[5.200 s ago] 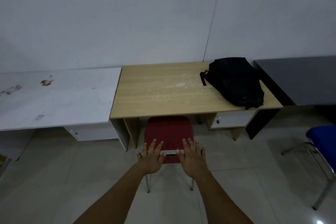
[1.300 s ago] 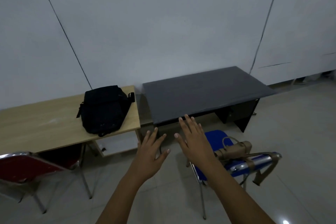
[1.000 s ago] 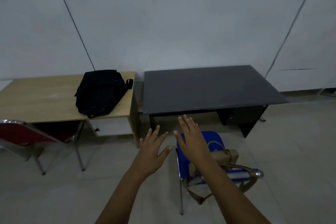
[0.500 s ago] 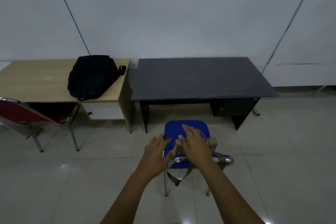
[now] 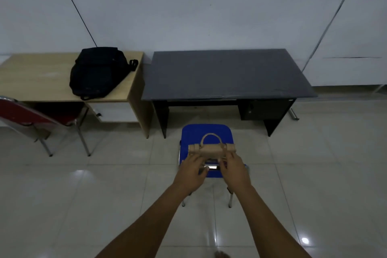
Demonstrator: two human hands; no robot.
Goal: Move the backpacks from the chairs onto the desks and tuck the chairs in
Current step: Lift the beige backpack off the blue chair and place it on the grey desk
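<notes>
Now reaching both arms forward over the blue chair (image 5: 206, 132), which is standing on the tiled floor (image 5: 104, 184) just in front of the black counter (image 5: 226, 73), not tucked in. Closing the left grip (image 5: 191, 170) and the right grip (image 5: 234, 170) on the lower edge of the tan backpack (image 5: 211, 148), fingers curling around it at the chair's backrest. Tan backpack sitting upright on the blue seat, its loop handle arching up. Lying flat on the wooden counter (image 5: 37, 77) to the left: black backpack (image 5: 96, 73), near that counter's right end. Showing partly below it, the red chair (image 5: 31, 115).
</notes>
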